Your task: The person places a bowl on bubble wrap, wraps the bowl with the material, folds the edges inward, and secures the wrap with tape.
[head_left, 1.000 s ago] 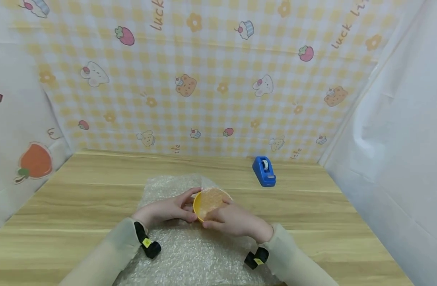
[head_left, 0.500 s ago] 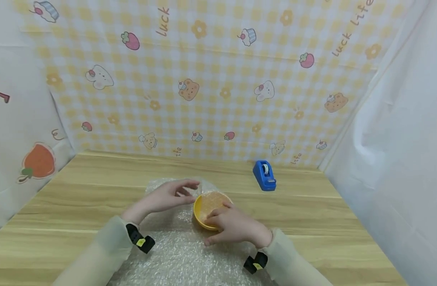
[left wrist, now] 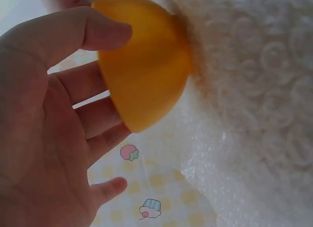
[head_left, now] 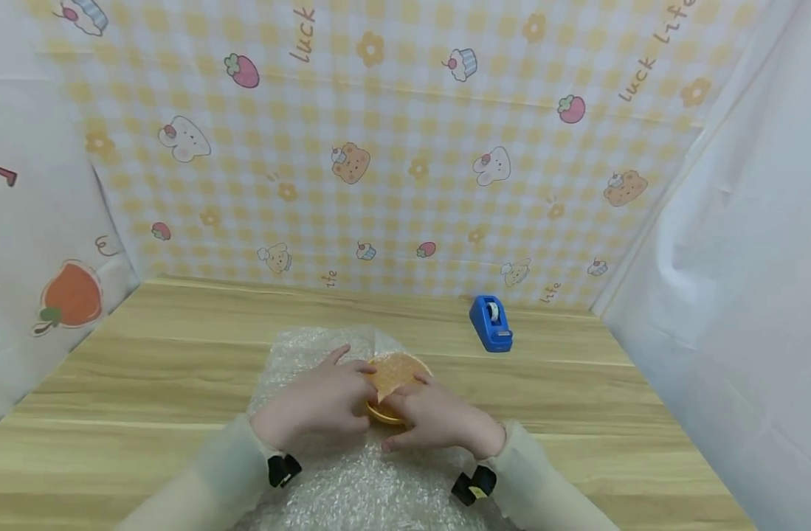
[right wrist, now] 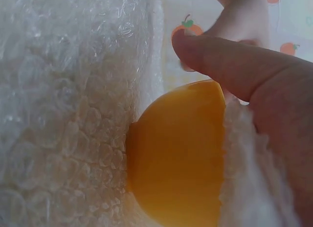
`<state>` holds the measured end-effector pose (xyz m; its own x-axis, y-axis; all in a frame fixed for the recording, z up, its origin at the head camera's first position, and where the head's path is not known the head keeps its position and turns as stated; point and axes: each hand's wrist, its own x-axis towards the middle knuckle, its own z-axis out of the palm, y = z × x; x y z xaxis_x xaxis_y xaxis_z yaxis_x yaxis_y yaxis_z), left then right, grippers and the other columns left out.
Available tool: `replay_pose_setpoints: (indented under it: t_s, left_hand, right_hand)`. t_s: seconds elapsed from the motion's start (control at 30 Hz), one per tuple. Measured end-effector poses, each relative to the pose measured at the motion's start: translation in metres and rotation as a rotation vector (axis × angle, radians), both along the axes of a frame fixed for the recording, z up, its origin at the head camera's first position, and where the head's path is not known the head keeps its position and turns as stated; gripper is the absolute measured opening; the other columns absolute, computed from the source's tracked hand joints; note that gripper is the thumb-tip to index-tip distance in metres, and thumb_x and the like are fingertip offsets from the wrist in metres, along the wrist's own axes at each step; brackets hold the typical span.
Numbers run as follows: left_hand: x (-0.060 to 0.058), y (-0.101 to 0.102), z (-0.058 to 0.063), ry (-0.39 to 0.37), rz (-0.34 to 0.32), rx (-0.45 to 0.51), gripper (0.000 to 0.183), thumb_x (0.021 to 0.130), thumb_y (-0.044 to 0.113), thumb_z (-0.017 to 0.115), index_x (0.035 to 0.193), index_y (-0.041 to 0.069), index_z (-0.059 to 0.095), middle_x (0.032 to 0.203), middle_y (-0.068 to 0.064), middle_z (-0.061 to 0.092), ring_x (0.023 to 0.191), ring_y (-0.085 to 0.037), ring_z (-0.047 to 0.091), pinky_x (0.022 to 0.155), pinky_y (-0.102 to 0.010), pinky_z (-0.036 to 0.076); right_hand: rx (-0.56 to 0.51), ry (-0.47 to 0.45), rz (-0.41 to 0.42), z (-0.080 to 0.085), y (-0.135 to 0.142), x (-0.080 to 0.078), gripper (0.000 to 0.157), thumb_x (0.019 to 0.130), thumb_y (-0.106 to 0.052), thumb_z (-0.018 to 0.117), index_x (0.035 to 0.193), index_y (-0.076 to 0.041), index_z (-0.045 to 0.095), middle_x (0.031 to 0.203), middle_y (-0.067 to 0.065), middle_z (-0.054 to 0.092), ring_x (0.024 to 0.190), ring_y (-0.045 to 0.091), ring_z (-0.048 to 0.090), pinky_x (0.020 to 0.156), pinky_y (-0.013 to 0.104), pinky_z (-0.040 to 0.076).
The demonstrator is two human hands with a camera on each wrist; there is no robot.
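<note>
A yellow bowl [head_left: 386,419] stands upright on a sheet of bubble wrap [head_left: 359,487], with a piece of bubble wrap [head_left: 397,367] tucked inside it. My left hand [head_left: 325,402] holds the bowl's left side: its thumb lies on the outer wall and several fingers reach over the rim, as the left wrist view shows. From the right, my right hand [head_left: 441,419] presses its fingers down on the wrap inside the bowl. In the right wrist view its thumb [right wrist: 215,53] sticks out apart from the bowl, and wrap [right wrist: 252,163] overhangs the rim under the palm.
A blue tape dispenser [head_left: 491,324] with a roll of tape stands at the back right of the wooden table [head_left: 578,413]. Behind the table hangs a yellow checked cloth [head_left: 405,147]; white cloth [head_left: 730,280] closes off the right side.
My left hand lifted off the bowl's left rim, then came back and took hold of it there. My right hand spread its thumb and stays over the bowl.
</note>
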<state>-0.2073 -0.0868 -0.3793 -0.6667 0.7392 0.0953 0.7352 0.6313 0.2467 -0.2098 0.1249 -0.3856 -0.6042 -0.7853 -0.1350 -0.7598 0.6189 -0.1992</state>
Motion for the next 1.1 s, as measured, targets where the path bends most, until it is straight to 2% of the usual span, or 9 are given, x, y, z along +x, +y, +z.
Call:
replay_pose_setpoints:
  t_s: [0.07,0.17,0.3,0.4,0.5,0.6,0.87,1.03,1.1]
  left_hand:
    - [0.002,0.001,-0.002,0.000,0.013,-0.016,0.017,0.073,0.021,0.068,0.065,0.029,0.056,0.079,0.021,0.065,0.129,-0.025,0.048,0.112,-0.063,0.009]
    - [0.004,0.004,-0.006,0.031,0.035,-0.036,0.019,0.076,0.028,0.071,0.065,0.029,0.056,0.076,0.019,0.064,0.127,-0.027,0.049,0.112,-0.063,0.009]
    - [0.007,0.008,-0.009,0.093,0.061,-0.044,0.014,0.081,0.037,0.073,0.079,0.023,0.069,0.085,0.011,0.070,0.120,-0.026,0.056,0.112,-0.061,0.016]
    - [0.010,0.009,-0.010,0.123,0.073,-0.034,0.020,0.082,0.037,0.074,0.094,0.020,0.073,0.094,0.006,0.072,0.109,-0.022,0.061,0.111,-0.059,0.022]
    - [0.011,0.011,-0.010,0.143,0.073,-0.036,0.018,0.083,0.033,0.074,0.096,0.021,0.074,0.094,0.005,0.071,0.101,-0.019,0.063,0.108,-0.058,0.029]
    - [0.011,0.014,-0.012,0.153,0.072,-0.033,0.018,0.084,0.033,0.073,0.098,0.022,0.074,0.094,0.006,0.072,0.100,-0.018,0.063,0.105,-0.058,0.032]
    - [0.010,0.021,-0.017,0.157,0.086,-0.008,0.017,0.082,0.041,0.074,0.075,0.028,0.067,0.081,0.013,0.067,0.093,-0.014,0.062,0.104,-0.058,0.034]
    - [0.010,0.019,-0.017,0.153,0.086,-0.008,0.022,0.081,0.037,0.075,0.067,0.027,0.061,0.072,0.015,0.060,0.090,-0.013,0.062,0.103,-0.058,0.036]
    - [0.010,0.019,-0.016,0.154,0.084,-0.010,0.024,0.080,0.034,0.075,0.065,0.027,0.058,0.069,0.014,0.057,0.088,-0.014,0.061,0.102,-0.058,0.036]
  right_hand:
    - [-0.016,-0.009,-0.011,0.000,-0.001,0.000,0.057,0.087,-0.047,0.068,0.130,-0.012,0.056,0.124,-0.006,0.062,0.113,0.006,0.056,0.114,0.054,0.019]
    - [-0.039,-0.021,-0.024,0.000,-0.003,0.000,0.057,0.086,-0.045,0.070,0.128,-0.011,0.053,0.119,-0.006,0.064,0.107,0.004,0.059,0.114,0.053,0.019]
    - [-0.039,-0.024,-0.031,0.001,-0.005,0.000,0.064,0.086,-0.048,0.069,0.132,-0.008,0.051,0.117,-0.005,0.065,0.106,0.005,0.059,0.114,0.052,0.018]
    - [-0.044,-0.047,-0.037,0.002,-0.005,0.000,0.069,0.087,-0.048,0.068,0.137,-0.006,0.048,0.122,-0.002,0.063,0.109,0.006,0.059,0.115,0.051,0.015]
    - [-0.062,-0.070,-0.032,0.003,-0.003,0.000,0.067,0.088,-0.046,0.068,0.138,-0.006,0.048,0.127,0.000,0.061,0.112,0.007,0.057,0.116,0.051,0.014]
    - [-0.091,-0.097,-0.030,0.005,0.001,0.000,0.065,0.089,-0.043,0.068,0.138,-0.006,0.049,0.129,0.000,0.060,0.114,0.006,0.056,0.116,0.050,0.013]
    - [-0.182,-0.150,-0.015,0.011,0.008,0.000,0.060,0.090,-0.032,0.069,0.140,-0.007,0.048,0.131,-0.003,0.058,0.119,0.007,0.052,0.116,0.049,0.017]
    - [-0.255,-0.199,-0.037,0.025,0.020,0.004,0.057,0.093,-0.033,0.066,0.141,-0.008,0.049,0.138,0.001,0.053,0.125,0.014,0.048,0.108,0.040,0.036]
    - [-0.282,-0.191,-0.047,0.031,0.029,0.003,0.056,0.094,-0.036,0.063,0.140,-0.008,0.050,0.139,0.002,0.052,0.126,0.017,0.048,0.103,0.037,0.042]
